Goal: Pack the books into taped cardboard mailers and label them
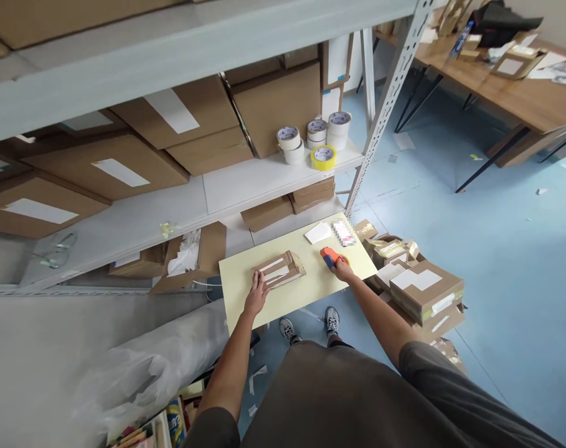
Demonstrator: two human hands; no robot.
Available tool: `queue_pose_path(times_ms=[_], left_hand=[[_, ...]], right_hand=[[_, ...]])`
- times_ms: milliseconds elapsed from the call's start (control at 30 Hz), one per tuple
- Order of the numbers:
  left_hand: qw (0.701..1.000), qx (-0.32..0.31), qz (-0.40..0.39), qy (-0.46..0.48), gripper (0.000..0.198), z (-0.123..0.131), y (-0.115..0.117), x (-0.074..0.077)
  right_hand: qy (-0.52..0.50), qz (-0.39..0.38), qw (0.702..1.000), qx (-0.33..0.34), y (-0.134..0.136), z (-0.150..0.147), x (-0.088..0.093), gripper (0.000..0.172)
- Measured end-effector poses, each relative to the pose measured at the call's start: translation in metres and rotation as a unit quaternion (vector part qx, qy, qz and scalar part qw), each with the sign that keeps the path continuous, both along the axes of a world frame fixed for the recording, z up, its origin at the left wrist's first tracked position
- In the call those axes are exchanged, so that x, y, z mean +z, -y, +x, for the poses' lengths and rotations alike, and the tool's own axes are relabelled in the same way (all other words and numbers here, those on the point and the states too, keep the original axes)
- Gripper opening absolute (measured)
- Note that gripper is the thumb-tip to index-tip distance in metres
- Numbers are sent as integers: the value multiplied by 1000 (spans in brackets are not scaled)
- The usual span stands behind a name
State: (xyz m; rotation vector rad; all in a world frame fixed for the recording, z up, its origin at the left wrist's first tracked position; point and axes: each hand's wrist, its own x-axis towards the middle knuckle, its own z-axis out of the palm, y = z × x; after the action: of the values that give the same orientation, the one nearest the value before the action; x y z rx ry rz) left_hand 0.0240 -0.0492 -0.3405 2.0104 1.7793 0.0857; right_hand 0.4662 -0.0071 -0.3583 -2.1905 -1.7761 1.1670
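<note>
A small brown cardboard box (279, 271) with white paper strips on top lies on the pale yellow board (245, 311). My left hand (256, 295) rests its outstretched fingers on the box's left end. To the right, my right hand (342, 269) is wrapped round an orange and blue tape dispenser (330, 256), held just over the board; a bit of yellow roll shows beside it. Behind the dispenser lie a white paper sheet (318, 233) and a white item with a blurred-out surface (344, 233).
Tape rolls (292, 146) and a yellow roll (323, 158) stand on the shelf (245, 183) ahead, among large cartons (278, 106). Stacked boxes (425, 289) sit right of the board. Plastic wrap (156, 361) lies at lower left; a wooden table (492, 81) stands at the far right.
</note>
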Motion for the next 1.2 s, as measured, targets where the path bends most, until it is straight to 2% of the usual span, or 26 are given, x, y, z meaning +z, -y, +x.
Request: queue_pose_path(times_ms=[100, 200, 267, 333, 400, 467, 600, 667, 767, 867, 967, 1200], left_hand=[[1000, -19, 8, 8, 76, 7, 0, 0], [1000, -26, -10, 11, 73, 18, -5, 1], [999, -16, -33, 17, 74, 21, -9, 4], [998, -6, -53, 34, 77, 20, -13, 9], [996, 8, -60, 64, 78, 14, -15, 16], [991, 34, -54, 115, 76, 7, -18, 26], [972, 92, -18, 214, 43, 3, -28, 48], [955, 129, -5, 266, 37, 8, -36, 58], [893, 178, -29, 413, 43, 21, -47, 67], [834, 188, -68, 514, 46, 31, -51, 69], [809, 215, -78, 541, 43, 34, -49, 69], [789, 222, -62, 570, 49, 34, -45, 80]], right_hand=[[-29, 46, 999, 4, 0, -25, 34, 43], [-108, 108, 988, 20, -7, -69, 73, 49], [-149, 117, 980, 61, -14, -103, 95, 51], [-175, 106, 973, 108, -22, -133, 110, 52], [-191, 96, 967, 140, -27, -154, 115, 52], [-193, 81, 966, 154, -29, -164, 112, 52], [-188, 45, 970, 144, -27, -160, 100, 50], [-203, 37, 968, 143, -24, -155, 97, 51], [-225, 41, 962, 150, -22, -154, 97, 52], [-223, 41, 961, 158, -20, -156, 102, 51], [-207, 37, 962, 175, -19, -158, 111, 50], [-166, 75, 967, 180, -12, -155, 133, 48]])
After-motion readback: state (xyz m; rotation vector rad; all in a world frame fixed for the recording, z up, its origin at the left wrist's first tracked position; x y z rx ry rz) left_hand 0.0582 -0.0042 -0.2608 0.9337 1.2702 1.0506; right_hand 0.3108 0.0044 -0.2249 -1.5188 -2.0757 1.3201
